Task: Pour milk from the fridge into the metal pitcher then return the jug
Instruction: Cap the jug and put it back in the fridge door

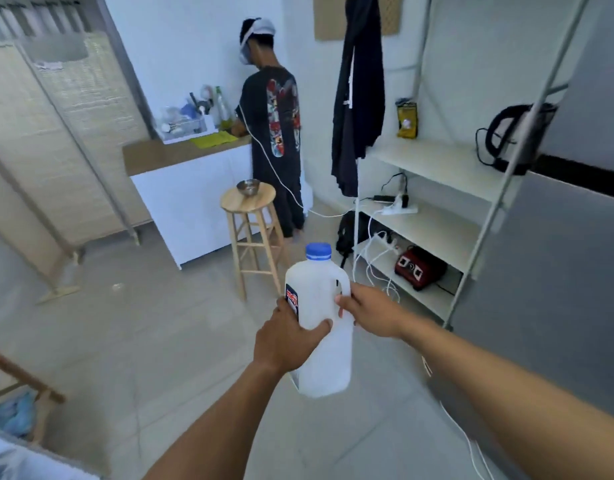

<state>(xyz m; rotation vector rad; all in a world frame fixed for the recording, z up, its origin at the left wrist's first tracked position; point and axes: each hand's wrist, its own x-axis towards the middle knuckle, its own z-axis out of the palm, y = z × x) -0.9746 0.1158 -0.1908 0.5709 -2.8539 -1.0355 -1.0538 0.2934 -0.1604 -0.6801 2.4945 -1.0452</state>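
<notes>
Milk jug of translucent white plastic (pixel 324 306), blue screw cap (pixel 318 251) on, sits near upright between both hands. The left hand (pixel 284 337) wraps its labelled body and the right hand (pixel 371 313) curls round the handle. Best carried level, with the cap on until pouring.

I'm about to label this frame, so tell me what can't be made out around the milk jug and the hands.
Head view, milk level: the cloudy wall of the milk jug hides it.
Head view, jug label: turned sideways, partly under the left hand.
Head view, right hand grip: fingers partly hidden by the jug handle.
</notes>
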